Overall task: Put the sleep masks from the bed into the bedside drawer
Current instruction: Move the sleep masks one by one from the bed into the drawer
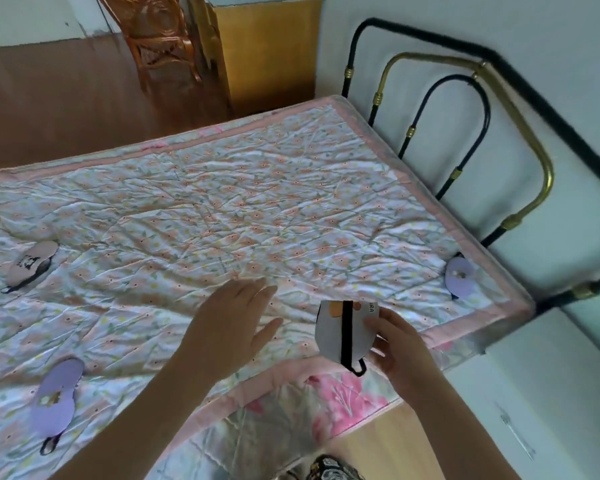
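My right hand (397, 344) holds a white sleep mask (333, 336) with a black strap, lifted above the bed's near edge. My left hand (232, 320) hovers flat over the quilt, fingers apart, holding nothing. Three more masks lie on the floral quilt (222, 209): a lilac one (54, 398) at near left, a pinkish one (32, 263) at far left, and a lilac one (459, 275) by the headboard corner. The white bedside cabinet (541, 410) with a metal drawer handle (518, 436) stands at lower right; the drawer looks closed.
A black and brass metal headboard (499, 140) runs along the right wall. Beyond the bed stand a rattan chair (160, 43) and a yellow wooden cabinet (267, 50) on a brown floor. A flowered sheet (340, 396) hangs over the bed's near side.
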